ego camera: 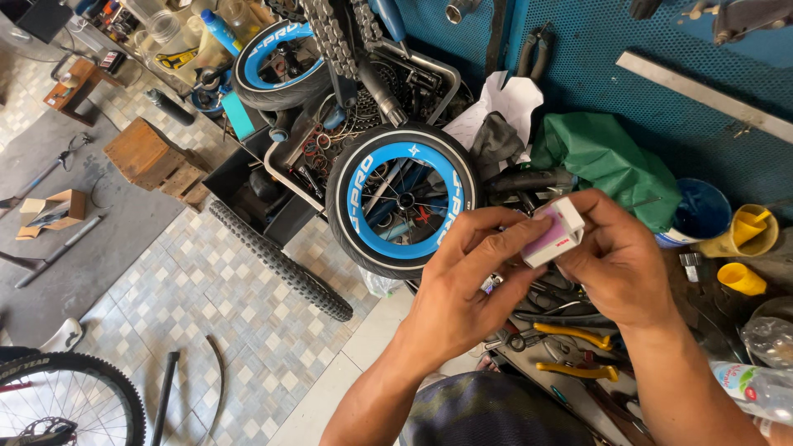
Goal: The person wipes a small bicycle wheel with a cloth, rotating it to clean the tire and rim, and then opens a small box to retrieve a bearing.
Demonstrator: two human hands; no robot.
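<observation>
Small white box [553, 234] with a pink-purple face and a small red mark near one corner, held up at mid-frame between both hands, above the cluttered bench [578, 384]. Left hand [462, 285]: fingers closed on the box's near side, thumb and forefinger pinching its left edge. Right hand [615, 260]: fingers curled around the far end, thumb on top. Both gripping it.

Handling, judged: thin carton, light, crushable under a hard squeeze; smooth print, a bit slippery. Best held by the short edges and corners, not the broad faces.

Below the hands: yellow-handled pliers [574, 334] among loose tools. Right edge: clear plastic bottle [756, 388] with a pale label lying on its side. Further right: yellow funnel [747, 231], blue tub [698, 211]. Behind the box: small wheel with blue rim band and white lettering [401, 198], green cloth [607, 161]. Far left, on the floor: wooden crate [149, 153], open cardboard box [54, 211].
</observation>
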